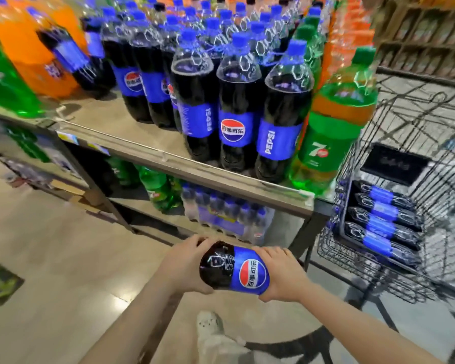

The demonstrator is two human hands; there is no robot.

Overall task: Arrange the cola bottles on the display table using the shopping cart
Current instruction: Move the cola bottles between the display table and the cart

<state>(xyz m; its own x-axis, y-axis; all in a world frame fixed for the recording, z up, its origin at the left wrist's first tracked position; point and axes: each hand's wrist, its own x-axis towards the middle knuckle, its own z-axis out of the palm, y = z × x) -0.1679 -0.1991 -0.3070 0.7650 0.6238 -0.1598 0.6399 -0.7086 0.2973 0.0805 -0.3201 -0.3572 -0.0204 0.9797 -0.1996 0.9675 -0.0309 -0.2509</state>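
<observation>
standing on the far left of the display table [147, 151], green bottles [3, 82] and orange bottles [24, 43] are blurred; a bare patch of tabletop lies between them and the cola. next right, upright cola bottles [237, 106] with blue caps crowd the top, three of them in a row at the front edge. a green 7up bottle [329, 132] stands just beside the rightmost of these, at the table's right corner. lower shelf holds green bottles and a wrapped pack of small blue-capped bottles [229, 214].

below the table edge, held cola bottle [234, 266] lies sideways in the air, label facing up. left hand [187, 266] grips its dark base end, fingers curled over the far side. right hand [281, 274] grips the labelled end, fingers wrapped round; neck and cap hidden.

far right: wire shopping cart [418, 258], with more cola bottles lying flat [384, 222] side by side in it, close to the table corner.
</observation>
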